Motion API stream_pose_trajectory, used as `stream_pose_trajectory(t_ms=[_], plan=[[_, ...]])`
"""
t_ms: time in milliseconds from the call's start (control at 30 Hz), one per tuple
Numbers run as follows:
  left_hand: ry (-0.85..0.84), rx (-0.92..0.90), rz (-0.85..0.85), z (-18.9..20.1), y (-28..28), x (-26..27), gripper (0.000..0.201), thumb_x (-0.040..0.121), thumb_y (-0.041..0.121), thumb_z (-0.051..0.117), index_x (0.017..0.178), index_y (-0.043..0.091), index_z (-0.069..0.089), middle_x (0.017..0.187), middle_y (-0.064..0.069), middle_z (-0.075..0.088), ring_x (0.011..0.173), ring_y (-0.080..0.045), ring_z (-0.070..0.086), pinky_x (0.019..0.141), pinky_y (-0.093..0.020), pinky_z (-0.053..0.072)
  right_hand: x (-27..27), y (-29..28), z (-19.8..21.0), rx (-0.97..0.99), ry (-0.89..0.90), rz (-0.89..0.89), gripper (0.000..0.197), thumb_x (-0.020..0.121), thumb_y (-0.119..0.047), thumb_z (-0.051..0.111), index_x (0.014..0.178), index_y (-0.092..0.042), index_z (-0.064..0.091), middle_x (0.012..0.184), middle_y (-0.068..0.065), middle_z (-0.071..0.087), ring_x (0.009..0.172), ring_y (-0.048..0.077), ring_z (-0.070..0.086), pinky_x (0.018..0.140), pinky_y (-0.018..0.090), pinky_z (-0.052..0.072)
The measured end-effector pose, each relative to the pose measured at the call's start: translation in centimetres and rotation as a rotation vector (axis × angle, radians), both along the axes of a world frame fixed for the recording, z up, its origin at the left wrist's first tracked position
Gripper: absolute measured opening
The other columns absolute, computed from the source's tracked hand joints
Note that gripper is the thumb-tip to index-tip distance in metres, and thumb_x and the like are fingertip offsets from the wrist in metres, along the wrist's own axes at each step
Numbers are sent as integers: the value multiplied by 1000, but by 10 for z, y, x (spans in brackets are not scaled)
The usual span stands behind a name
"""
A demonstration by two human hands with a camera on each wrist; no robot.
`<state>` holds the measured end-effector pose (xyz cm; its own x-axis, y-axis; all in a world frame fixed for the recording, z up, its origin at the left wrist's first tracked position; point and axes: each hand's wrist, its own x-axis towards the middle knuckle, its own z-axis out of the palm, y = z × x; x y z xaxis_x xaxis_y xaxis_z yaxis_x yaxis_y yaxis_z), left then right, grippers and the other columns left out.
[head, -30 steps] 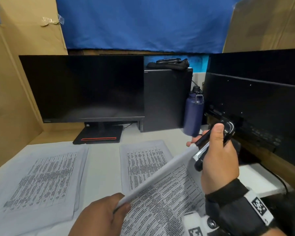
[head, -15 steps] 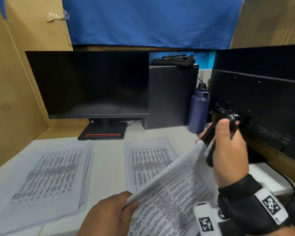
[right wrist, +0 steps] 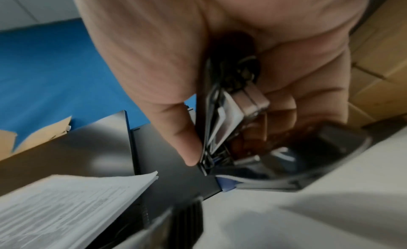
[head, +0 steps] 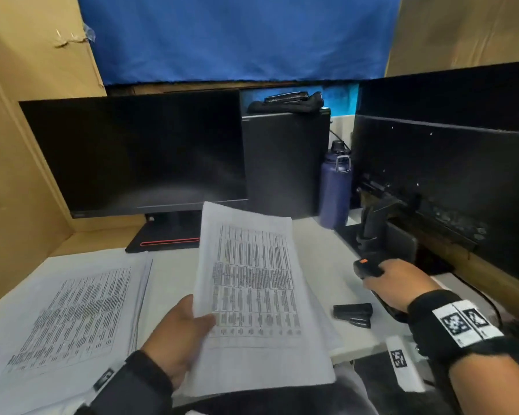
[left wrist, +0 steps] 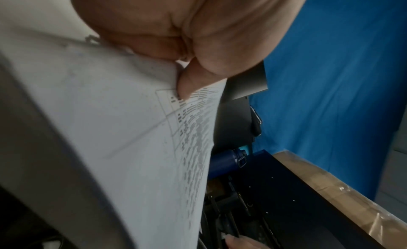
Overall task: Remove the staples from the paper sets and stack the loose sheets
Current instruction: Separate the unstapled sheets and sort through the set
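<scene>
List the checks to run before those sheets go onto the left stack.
1. Left hand grips the sheets: ok, thumb on top at their lower left edge.
2. Sheets lifted off the table: ok.
3. Staple out: cannot tell; no view shows the corner sharply.
4. Right hand free to help: not ok, it holds a black tool.
5. Stack top bare: ok, nothing lies on it.
</scene>
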<state>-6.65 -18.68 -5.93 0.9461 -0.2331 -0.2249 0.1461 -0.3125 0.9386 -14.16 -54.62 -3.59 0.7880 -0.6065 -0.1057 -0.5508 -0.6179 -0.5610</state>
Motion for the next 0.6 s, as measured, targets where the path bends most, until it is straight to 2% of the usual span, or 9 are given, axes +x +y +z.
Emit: stream_pose_trajectory(t_ms=[67, 167, 233, 333, 400, 467, 533, 567, 600], plan=[[38, -52, 23, -6, -17, 4, 24, 98, -2, 56, 116, 9, 65, 108, -12, 80, 98, -32, 77, 90, -52, 61, -1, -1, -6, 9, 33, -28, 34, 94, -46, 55, 102, -15, 68, 93, 8, 70, 88, 28, 64, 85, 35, 47], [106, -130, 54, -8, -39, 7, 26, 98, -12, 50, 113, 0, 67, 99, -18, 80, 89, -34, 79, 74, -42, 64, 1, -5, -14, -14, 50, -41, 39, 93, -48, 55, 103, -13, 70, 91, 8, 70, 86, 28, 65, 83, 35, 48], [90, -135, 44, -4, -49, 5, 29, 97, -16, 46, 108, -1, 69, 89, -16, 81, 78, -29, 80, 63, -35, 63, 4, -8, -20, -29, 73, -39, 40, 91, -49, 58, 104, -13, 69, 92, 7, 70, 84, 26, 64, 80, 34, 47], [65, -103, 42, 1, -52, 2, 30, 96, -17, 46, 97, 3, 68, 75, -8, 80, 66, -23, 78, 56, -31, 61, 7, -9, -25, -58, 99, -24, 39, 89, -52, 60, 96, -15, 68, 86, 5, 69, 81, 24, 65, 74, 33, 46], [86, -85, 38, 0, -49, 5, 25, 96, -15, 51, 99, 5, 65, 80, -9, 81, 70, -23, 78, 58, -32, 62, 8, -8, -27, -75, 113, -9, 40, 88, -55, 59, 91, -15, 66, 82, 4, 67, 78, 23, 64, 72, 34, 46], [73, -54, 38, 0, -43, 10, 22, 95, -8, 56, 111, 4, 64, 97, -13, 80, 86, -30, 78, 74, -41, 65, 9, -7, -29, -84, 116, -10, 43, 89, -59, 57, 92, -16, 65, 81, 3, 67, 77, 22, 63, 72, 34, 46], [52, 15, 30, -1, -36, 16, 21, 90, -3, 60, 109, 3, 64, 103, -15, 78, 94, -33, 76, 87, -49, 63, 8, -7, -30, -85, 106, -15, 46, 89, -61, 54, 95, -17, 65, 82, 3, 67, 77, 21, 64, 73, 35, 47], [47, 44, 31, -2, -32, 20, 20, 86, -2, 60, 105, 1, 64, 101, -18, 77, 92, -32, 75, 86, -47, 63, 8, -5, -30, -87, 99, -8, 46, 90, -61, 54, 95, -17, 65, 83, 3, 67, 77, 21, 64, 74, 35, 47], [42, 71, 25, 1, -31, 19, 15, 82, -2, 58, 97, -2, 62, 94, -21, 75, 82, -29, 73, 77, -39, 62, 8, -3, -30, -87, 96, -3, 46, 90, -61, 53, 95, -17, 65, 84, 4, 67, 77, 21, 63, 75, 35, 48]])
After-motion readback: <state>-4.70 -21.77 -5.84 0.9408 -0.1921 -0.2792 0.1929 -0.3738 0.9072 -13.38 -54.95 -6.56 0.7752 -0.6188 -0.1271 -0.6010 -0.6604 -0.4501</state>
